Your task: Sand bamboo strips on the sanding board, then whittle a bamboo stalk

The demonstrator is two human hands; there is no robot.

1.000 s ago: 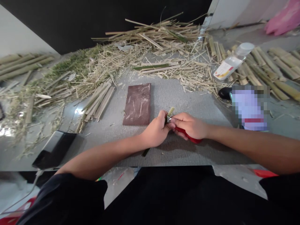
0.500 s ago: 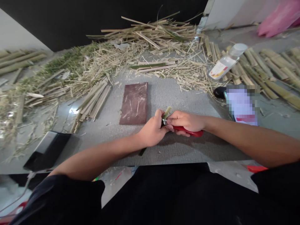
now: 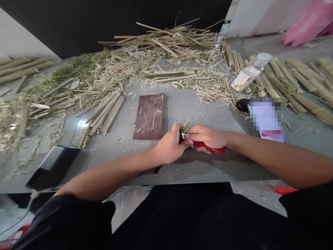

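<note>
My left hand (image 3: 170,145) is closed round a thin green bamboo strip (image 3: 186,125). One end of the strip sticks up past my fingers, and its dark lower end shows beneath my wrist. In my right hand (image 3: 208,135) is a red-handled knife (image 3: 217,150), its short bright blade lying against the strip by my left thumb. The two hands touch or nearly touch just above the grey tabletop (image 3: 205,107). Left of them lies a brown, scuffed rectangular pad (image 3: 149,116). My fingers hide most of the handle and the middle of the strip.
Split bamboo strips (image 3: 105,113) lie left of the pad. Shavings (image 3: 125,64) heap along the back. At the right are a clear bottle (image 3: 251,73), bamboo pieces (image 3: 309,83) and a phone (image 3: 267,119). A black device (image 3: 56,166) with a cable stands front left.
Both hands keep their grip in almost the same place. The blade shows a little brighter and flatter against the strip; the whole view has shifted slightly.
</note>
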